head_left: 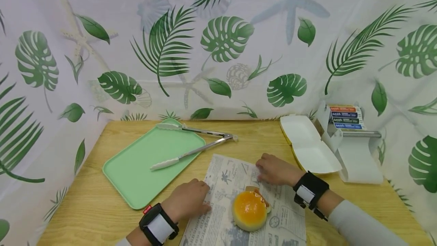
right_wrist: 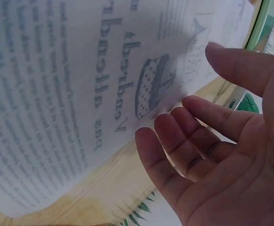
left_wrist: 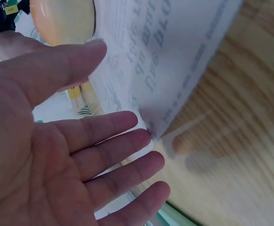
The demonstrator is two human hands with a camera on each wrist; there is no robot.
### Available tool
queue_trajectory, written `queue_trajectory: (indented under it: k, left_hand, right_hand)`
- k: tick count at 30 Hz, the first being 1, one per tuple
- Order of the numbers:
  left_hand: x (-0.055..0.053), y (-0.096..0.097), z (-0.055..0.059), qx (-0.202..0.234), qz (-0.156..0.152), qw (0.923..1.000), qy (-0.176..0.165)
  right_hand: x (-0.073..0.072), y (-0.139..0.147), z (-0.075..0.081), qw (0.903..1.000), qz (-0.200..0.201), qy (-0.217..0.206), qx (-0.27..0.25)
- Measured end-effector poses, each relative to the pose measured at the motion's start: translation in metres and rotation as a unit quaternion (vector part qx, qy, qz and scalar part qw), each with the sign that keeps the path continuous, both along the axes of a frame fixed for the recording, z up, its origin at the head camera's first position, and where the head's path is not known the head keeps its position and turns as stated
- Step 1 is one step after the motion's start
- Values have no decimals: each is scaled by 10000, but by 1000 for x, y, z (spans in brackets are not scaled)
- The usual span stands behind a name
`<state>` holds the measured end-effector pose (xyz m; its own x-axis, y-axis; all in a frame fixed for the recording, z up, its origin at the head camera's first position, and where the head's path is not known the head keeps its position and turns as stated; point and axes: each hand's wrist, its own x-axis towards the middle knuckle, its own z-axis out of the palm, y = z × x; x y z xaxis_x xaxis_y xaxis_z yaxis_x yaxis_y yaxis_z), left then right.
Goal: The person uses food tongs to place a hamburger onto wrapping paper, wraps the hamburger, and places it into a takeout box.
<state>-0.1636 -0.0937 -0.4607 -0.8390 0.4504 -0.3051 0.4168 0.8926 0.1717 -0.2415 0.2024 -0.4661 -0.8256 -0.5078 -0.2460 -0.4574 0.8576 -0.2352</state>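
A sheet of newspaper-print wrapping paper (head_left: 222, 179) lies at the front of the table. On it sits a glossy, golden-topped burger bun (head_left: 249, 208), with brownish pieces showing at its far right side. At the sheet's left edge is my left hand (head_left: 190, 200); in the left wrist view its fingers are extended beside the paper's corner, nothing between them and the thumb. My right hand (head_left: 276, 169) is by the sheet's far right edge. In the right wrist view its fingers are gently bent next to the paper, thumb apart, palm empty.
A green tray (head_left: 136, 168) lies at the left, with metal tongs (head_left: 205, 146) with white tips spread across its right side. Back right, a takeaway box (head_left: 307, 145) with a white inside stands opened beside a dispenser (head_left: 358, 134) with paper hanging from it. Leaf-patterned curtain (head_left: 225, 98) borders the table.
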Motion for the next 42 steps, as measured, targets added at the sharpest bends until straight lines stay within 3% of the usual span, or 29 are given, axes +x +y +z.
queue_trajectory:
  k: [6,13,24,30,37,42]
  left_hand:
    - [2,3,-4,-299,-183,9993,107]
    - [2,4,-2,-559,-368,9975,217]
    - [-11,10,-2,-700,-658,9928,720]
    - [-22,16,-5,-674,-816,9905,875]
    - [-31,19,-5,-407,-781,9947,523]
    - [-32,21,-6,-274,-719,9962,416]
  right_hand:
    - [-3,0,-4,9998,-119,-143,46]
    - [0,4,-8,9994,260,-71,218]
    - [26,16,-17,9996,76,256,-90]
    - [39,19,-21,9996,-12,271,1]
    - [47,23,-22,9995,-74,295,-9]
    - [45,23,-15,9994,101,324,-44]
